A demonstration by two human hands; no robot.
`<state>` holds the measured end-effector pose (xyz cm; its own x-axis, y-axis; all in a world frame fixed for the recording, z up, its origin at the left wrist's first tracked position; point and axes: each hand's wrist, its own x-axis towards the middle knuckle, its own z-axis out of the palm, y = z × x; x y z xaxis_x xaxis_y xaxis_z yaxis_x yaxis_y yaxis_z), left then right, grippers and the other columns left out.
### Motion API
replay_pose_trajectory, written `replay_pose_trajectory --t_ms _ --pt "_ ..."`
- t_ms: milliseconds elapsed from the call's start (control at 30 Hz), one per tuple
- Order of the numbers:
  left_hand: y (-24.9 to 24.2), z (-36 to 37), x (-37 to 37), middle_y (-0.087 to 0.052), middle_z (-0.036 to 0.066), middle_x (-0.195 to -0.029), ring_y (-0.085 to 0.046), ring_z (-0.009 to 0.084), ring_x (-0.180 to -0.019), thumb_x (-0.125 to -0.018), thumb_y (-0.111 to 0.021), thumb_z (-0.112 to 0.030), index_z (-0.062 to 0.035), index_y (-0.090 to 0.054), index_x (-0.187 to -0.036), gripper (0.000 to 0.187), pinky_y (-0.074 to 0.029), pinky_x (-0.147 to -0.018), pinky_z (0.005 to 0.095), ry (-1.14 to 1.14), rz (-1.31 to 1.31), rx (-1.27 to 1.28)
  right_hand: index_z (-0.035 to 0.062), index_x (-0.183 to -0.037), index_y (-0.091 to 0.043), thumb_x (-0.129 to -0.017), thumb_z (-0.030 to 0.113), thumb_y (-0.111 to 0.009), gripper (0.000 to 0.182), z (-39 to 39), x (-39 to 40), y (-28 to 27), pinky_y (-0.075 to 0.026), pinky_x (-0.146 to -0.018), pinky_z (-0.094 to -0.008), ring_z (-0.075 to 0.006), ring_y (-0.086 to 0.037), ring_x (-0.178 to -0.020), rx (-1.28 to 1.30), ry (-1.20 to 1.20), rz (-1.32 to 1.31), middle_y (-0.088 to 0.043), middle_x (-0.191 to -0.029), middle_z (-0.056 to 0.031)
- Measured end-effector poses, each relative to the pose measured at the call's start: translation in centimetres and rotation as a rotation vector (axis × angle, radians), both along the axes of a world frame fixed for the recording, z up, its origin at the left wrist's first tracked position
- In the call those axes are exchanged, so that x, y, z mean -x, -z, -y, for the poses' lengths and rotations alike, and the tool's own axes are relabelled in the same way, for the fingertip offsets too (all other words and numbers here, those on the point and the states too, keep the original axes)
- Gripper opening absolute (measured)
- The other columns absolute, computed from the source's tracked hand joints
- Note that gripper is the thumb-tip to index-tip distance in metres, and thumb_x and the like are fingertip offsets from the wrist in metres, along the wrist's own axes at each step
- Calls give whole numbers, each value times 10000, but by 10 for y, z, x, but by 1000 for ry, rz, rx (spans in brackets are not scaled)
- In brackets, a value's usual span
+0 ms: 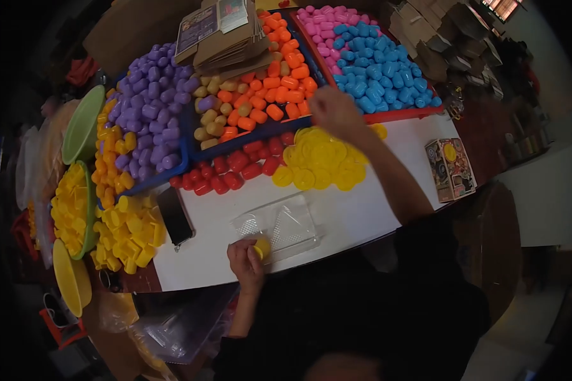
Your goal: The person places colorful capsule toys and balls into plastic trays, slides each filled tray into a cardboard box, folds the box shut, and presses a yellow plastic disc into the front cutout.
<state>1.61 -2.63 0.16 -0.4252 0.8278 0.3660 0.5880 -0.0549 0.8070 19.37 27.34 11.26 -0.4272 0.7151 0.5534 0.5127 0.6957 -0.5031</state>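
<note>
My left hand (245, 261) is closed around a small round yellow piece (262, 247), at the left end of a clear plastic tray (292, 223) near the table's front edge. My right hand (337, 113) is stretched out over the far side, between the orange capsules (275, 112) and the blue capsules (378, 79). It is blurred and its fingers are not clear. Just below it lies a pile of flat yellow discs (321, 162). Red capsules (238, 160) lie left of the discs, along the front of the blue bin (225, 150).
Purple capsules (149, 105) and yellow shaped pieces (130, 232) lie to the left. A dark phone (175, 213) rests beside them. Flattened cardboard boxes (225, 44) sit on the orange capsules. One printed box (450, 168) stands at the right. Pink capsules (324, 25) are at the back.
</note>
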Motion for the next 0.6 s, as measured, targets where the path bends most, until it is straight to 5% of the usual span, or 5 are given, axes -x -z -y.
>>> replay_pose_trajectory --t_ms 100,233,333,400,600 --pt "-3 -2 1 -558 128 -824 -512 282 -784 -839 -478 -17 -18 -566 -876 95 -418 -703 356 15 29 17 23 -782 -565 -770 175 -648 174 -78 -67 -33 -431 -580 -399 -325 -560 -677 65 320 346 -576 -774 -159" --pt "-7 -1 6 -554 135 -824 -517 293 -786 -827 -474 -8 -19 -568 -870 103 -422 -727 373 37 2 59 37 -854 -584 -736 157 -681 195 -188 -64 -12 -454 -632 -421 -335 -579 -731 -102 308 280 -598 -810 -166" --pt "-15 -4 6 -549 142 -828 -523 307 -796 -814 -475 -3 -20 -569 -863 108 -426 -757 385 44 31 140 43 -922 -598 -805 221 -577 215 -250 -29 34 -480 -756 -428 -357 -594 -879 -203 221 419 -616 -877 -186" --pt "-14 -8 6 -543 147 -832 -528 317 -809 -810 -478 -16 -22 -572 -854 104 -427 -787 390 52 34 141 94 -978 -599 -710 148 -656 280 -275 -8 56 -478 -803 -431 -361 -595 -918 -31 166 599 -619 -916 -193" --pt "-14 -9 11 -545 159 -839 -532 331 -835 -820 -476 -52 -27 -581 -845 110 -419 -843 414 43 67 215 125 -1030 -617 -777 279 -550 303 -280 -24 42 -482 -802 -454 -367 -595 -947 221 171 610 -629 -1032 -174"
